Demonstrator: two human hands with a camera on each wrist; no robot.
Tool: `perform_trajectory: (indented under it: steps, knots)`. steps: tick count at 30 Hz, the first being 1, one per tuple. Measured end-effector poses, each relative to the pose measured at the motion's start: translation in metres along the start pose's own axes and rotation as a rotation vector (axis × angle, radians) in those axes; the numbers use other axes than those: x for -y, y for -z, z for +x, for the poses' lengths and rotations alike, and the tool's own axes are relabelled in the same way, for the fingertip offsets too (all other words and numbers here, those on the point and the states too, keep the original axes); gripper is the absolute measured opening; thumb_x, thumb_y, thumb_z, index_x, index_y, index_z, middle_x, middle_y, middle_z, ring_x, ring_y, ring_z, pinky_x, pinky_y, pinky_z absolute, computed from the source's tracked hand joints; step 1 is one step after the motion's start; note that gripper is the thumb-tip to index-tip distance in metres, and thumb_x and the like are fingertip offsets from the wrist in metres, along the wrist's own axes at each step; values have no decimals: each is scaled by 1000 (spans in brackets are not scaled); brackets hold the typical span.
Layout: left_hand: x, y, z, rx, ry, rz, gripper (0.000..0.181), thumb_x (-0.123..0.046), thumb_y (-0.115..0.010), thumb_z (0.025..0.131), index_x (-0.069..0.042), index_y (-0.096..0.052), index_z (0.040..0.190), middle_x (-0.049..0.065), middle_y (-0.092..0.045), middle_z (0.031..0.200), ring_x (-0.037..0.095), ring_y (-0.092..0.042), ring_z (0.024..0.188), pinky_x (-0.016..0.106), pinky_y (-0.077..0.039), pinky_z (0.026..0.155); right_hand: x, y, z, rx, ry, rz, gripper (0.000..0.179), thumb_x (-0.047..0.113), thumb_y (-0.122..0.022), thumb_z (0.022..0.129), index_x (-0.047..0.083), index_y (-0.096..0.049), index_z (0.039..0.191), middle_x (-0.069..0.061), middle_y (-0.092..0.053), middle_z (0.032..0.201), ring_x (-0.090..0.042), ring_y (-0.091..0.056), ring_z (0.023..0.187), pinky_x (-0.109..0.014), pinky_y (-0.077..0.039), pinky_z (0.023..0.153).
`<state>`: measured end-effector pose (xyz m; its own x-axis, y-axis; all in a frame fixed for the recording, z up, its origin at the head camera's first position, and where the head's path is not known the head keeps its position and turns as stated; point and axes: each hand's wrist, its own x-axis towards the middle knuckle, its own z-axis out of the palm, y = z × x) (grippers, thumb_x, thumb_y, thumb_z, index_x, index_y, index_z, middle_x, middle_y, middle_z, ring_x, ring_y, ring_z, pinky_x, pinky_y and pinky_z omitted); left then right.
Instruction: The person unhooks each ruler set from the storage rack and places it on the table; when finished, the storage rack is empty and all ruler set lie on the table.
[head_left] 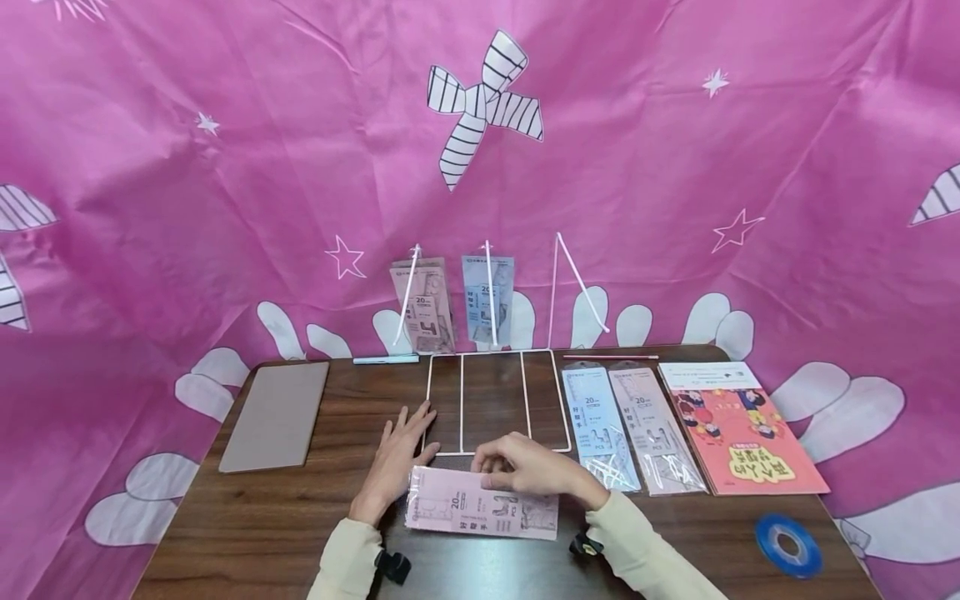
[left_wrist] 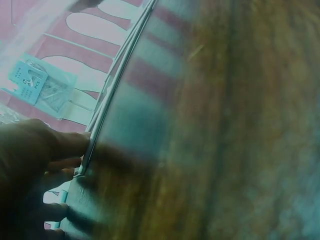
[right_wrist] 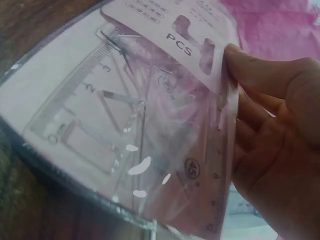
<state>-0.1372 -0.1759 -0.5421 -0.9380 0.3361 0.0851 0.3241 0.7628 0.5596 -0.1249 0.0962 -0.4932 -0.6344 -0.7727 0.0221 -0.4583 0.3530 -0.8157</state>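
My right hand (head_left: 528, 464) pinches the long edge of a pink ruler set packet (head_left: 442, 504), thumb on its face, close over the table's near side. In the right wrist view, clear rulers and a set square show inside the plastic of this packet (right_wrist: 150, 125). Fingers spread, my left hand (head_left: 393, 457) rests on the table, fingertips touching the side rod of a white wire rack (head_left: 461, 404). Two pink packets (head_left: 425, 312) overlap on the rack's left hook, and a blue ruler set packet (head_left: 474, 287) hangs from the middle one.
Right of the rack lie a blue packet (head_left: 592, 417), a pink packet (head_left: 648, 417) and a red-covered book (head_left: 750, 442). Blue tape (head_left: 787, 546) is near right. A grey-beige board (head_left: 277, 417) lies left. A pen (head_left: 386, 360) and a pencil (head_left: 611, 357) lie along the back.
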Motion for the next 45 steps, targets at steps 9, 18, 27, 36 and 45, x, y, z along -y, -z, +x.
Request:
perform_trajectory:
  steps: [9, 18, 27, 36, 45]
  knots:
    - [2, -1, 1, -26, -5, 14, 54, -22, -68, 101, -3, -55, 150, 14, -42, 164, 50, -27, 153, 71, -16, 121, 1, -15, 5, 37, -40, -88, 6, 11, -76, 94, 17, -74, 97, 16, -69, 83, 6, -62, 74, -16, -53, 74]
    - [1, -2, 1, -27, 5, 12, 54, -22, -67, 102, -3, -55, 151, 13, -42, 164, 49, -27, 154, 70, -16, 122, 3, -27, 11, 13, -50, -205, 9, 11, -77, 91, 18, -72, 88, 15, -60, 72, 5, -52, 64, -14, -45, 64]
    - [1, 1, 4, -20, 12, 15, 54, -22, -68, 102, -4, -54, 151, 12, -41, 165, 49, -27, 154, 70, -15, 122, 7, -23, 10, -28, -73, -247, 10, 8, -76, 89, 17, -74, 91, 11, -63, 72, 3, -52, 63, -16, -45, 63]
    - [1, 0, 4, -17, 11, 4, 54, -22, -67, 102, -4, -54, 151, 13, -41, 165, 49, -26, 154, 71, -15, 122, -19, 10, 17, -175, -51, -144, 9, 4, -73, 95, 7, -74, 103, 3, -72, 84, -3, -63, 72, -23, -55, 69]
    - [0, 0, 0, -11, 8, -2, 55, -22, -67, 102, -3, -54, 152, 13, -41, 165, 48, -25, 154, 70, -14, 123, -51, 45, 23, -431, -55, -60, 16, 0, -73, 95, 0, -72, 110, -4, -74, 87, -12, -66, 73, -27, -57, 67]
